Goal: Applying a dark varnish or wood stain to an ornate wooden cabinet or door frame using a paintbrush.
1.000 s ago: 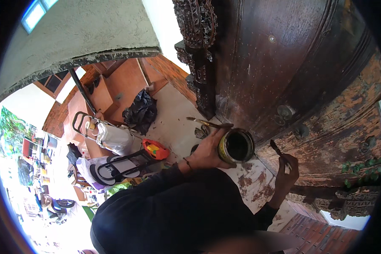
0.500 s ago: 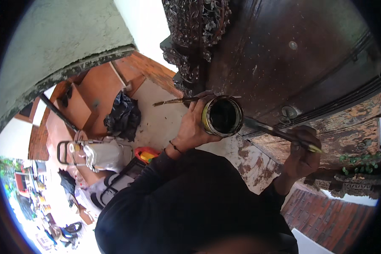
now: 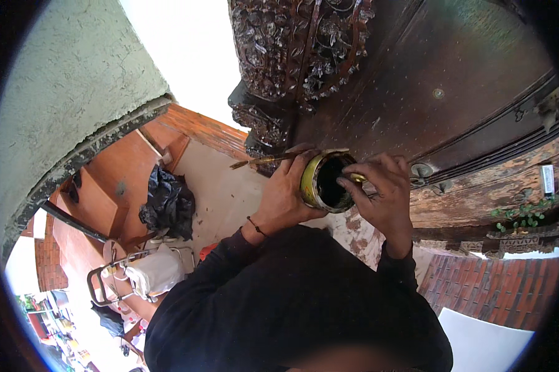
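We had the left hand [image 3: 286,189] wrapped about the outer wall of the can [image 3: 309,178], its fingers curved around the far-left side and the thumb along the near edge, so the grip was only as wide as the can itself. Across the top of that same hand we also kept a slender brush [image 3: 254,162], its bristled tip jutting out to the left of the can and its shaft running behind the rim. A dark bracelet [image 3: 256,226] circled that wrist.

We held the right hand [image 3: 385,192] over the right side of the can's mouth, nearly closed, thumb and forefinger pinching a brush handle [image 3: 357,178] whose yellow end showed between them. The rest of it was hidden, and we could not make out whether the fingers touched the rim. The can was tipped so that its dark inside faced us.

Above and left of the can stood a carved wooden post [image 3: 286,49]; above and right of it spread a dark door panel [image 3: 416,118]. A crumpled black bag [image 3: 168,198] lay well to the can's left, and a leafy plant [image 3: 524,214] far to its right.
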`<action>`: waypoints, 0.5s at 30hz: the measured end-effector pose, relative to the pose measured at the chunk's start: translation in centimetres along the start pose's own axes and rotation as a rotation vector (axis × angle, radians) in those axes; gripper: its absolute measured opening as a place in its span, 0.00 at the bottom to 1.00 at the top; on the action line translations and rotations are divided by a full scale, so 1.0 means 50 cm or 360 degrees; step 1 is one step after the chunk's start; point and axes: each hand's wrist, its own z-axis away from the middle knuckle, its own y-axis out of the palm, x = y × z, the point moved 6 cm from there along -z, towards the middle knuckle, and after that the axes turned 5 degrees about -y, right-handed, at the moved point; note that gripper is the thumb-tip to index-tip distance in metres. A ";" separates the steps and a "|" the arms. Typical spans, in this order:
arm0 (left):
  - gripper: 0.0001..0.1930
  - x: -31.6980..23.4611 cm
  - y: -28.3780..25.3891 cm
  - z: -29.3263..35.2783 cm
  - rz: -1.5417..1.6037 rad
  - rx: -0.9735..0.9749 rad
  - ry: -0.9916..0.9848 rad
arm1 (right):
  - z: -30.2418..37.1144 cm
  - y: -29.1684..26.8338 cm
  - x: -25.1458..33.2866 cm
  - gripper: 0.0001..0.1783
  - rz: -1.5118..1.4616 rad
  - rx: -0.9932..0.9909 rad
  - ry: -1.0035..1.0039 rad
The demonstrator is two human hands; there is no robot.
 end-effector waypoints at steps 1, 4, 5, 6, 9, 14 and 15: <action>0.55 0.002 -0.002 -0.002 0.0006 -0.0004 0.0015 | -0.008 -0.004 0.002 0.12 0.0015 -0.0006 -0.0004; 0.57 0.024 0.000 -0.014 -0.0055 -0.0018 -0.0013 | -0.014 -0.021 -0.009 0.12 -0.0045 -0.0114 0.0055; 0.57 0.020 -0.001 -0.021 -0.0051 -0.0036 0.0042 | -0.002 -0.035 -0.029 0.12 -0.0246 -0.0311 0.0213; 0.57 0.031 0.004 -0.029 -0.0035 -0.0018 -0.0040 | 0.012 -0.047 -0.048 0.11 -0.0447 -0.0518 0.0357; 0.57 0.029 0.000 -0.059 0.0013 0.0016 -0.0085 | 0.012 -0.065 -0.048 0.09 -0.0413 -0.0561 0.0314; 0.57 0.002 0.003 -0.104 0.0046 -0.0042 -0.0020 | 0.073 -0.047 -0.090 0.07 -0.0696 -0.0893 0.0521; 0.56 0.004 0.007 -0.108 0.0022 -0.0022 -0.0050 | 0.088 -0.037 -0.101 0.07 -0.0937 -0.1032 0.0557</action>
